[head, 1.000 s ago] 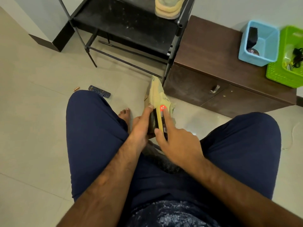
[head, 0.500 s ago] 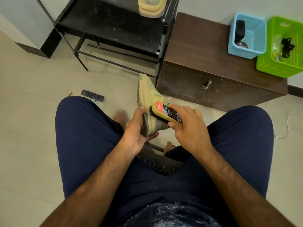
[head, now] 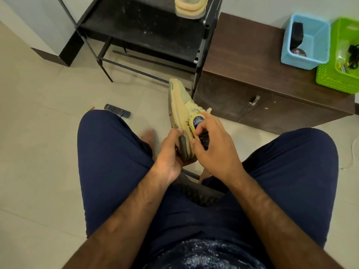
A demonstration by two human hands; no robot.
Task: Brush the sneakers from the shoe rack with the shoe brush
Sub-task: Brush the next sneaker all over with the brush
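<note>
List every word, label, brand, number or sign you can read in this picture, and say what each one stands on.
No text here can be read.
Shoe brush: dark printed label on its back, too blurred to read.
Sneaker being brushed: dark marks on its side, unreadable.
Remote control on the floor: key markings too small.
Round tin in the blue basket: lid print too blurred.

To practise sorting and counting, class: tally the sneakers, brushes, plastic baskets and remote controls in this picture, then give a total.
Sneakers: 2 (held sneaker, rack sneaker)
Brushes: 1 (shoe brush)
Baskets: 2 (blue basket, green basket)
Remotes: 1 (remote control)
Total: 6
</note>
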